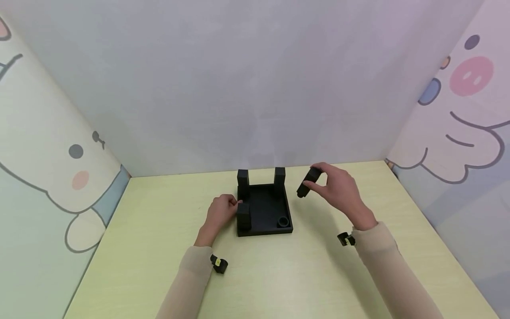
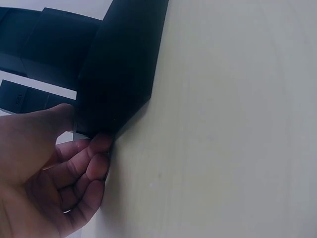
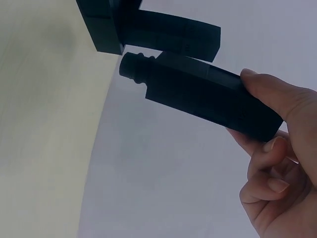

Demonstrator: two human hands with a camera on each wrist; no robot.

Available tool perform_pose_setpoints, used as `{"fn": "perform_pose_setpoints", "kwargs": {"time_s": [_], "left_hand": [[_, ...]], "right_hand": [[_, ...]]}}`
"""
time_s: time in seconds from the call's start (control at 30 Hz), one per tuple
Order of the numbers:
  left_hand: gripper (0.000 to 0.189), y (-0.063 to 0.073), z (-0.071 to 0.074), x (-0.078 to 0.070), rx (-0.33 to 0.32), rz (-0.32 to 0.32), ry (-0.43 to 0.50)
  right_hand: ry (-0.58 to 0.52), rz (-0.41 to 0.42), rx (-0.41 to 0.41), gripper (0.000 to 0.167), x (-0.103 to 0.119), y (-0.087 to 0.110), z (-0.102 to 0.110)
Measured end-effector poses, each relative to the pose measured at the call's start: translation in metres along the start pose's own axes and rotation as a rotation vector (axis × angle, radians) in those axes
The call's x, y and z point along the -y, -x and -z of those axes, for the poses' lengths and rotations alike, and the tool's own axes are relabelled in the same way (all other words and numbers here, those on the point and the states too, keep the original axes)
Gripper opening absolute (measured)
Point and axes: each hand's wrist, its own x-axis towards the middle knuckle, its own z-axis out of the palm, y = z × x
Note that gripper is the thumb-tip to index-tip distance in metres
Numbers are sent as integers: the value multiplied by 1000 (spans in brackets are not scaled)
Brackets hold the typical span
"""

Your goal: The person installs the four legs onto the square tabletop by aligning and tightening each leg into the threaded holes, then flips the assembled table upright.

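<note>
A shallow black square tray (image 1: 264, 208) with raised edges lies on the table. Black block-shaped legs stand upright at three of its corners: far left (image 1: 243, 181), far right (image 1: 280, 178) and near left (image 1: 244, 215). At the near right corner sits a round ring-shaped socket (image 1: 283, 222). My left hand (image 1: 219, 213) pinches the tray's left edge, thumb over the rim and fingers curled against the outer wall (image 2: 116, 74). Right of the tray, my right hand (image 1: 338, 188) holds a loose black leg (image 3: 208, 91) in the air, tilted, its ridged round peg (image 3: 134, 68) pointing down and leftward.
The pale wooden table (image 1: 159, 212) meets a plain light wall (image 1: 255, 97) just behind the tray. Side panels with cartoon animals (image 1: 450, 110) flank the table. Each wrist carries a small black camera, one by the left sleeve (image 1: 220, 264), one by the right (image 1: 346, 239).
</note>
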Motion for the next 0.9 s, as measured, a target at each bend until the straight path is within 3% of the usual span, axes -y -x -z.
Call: {"fn": "perform_pose_setpoints", "kwargs": {"time_s": [0.43, 0.9], "left_hand": [[29, -1, 0, 1, -10, -24, -4], [30, -1, 1, 1, -9, -1, -3]], "right_hand": [[1, 44, 77, 53, 21, 1, -3], [-58, 191, 264, 51, 38, 5, -5]]}}
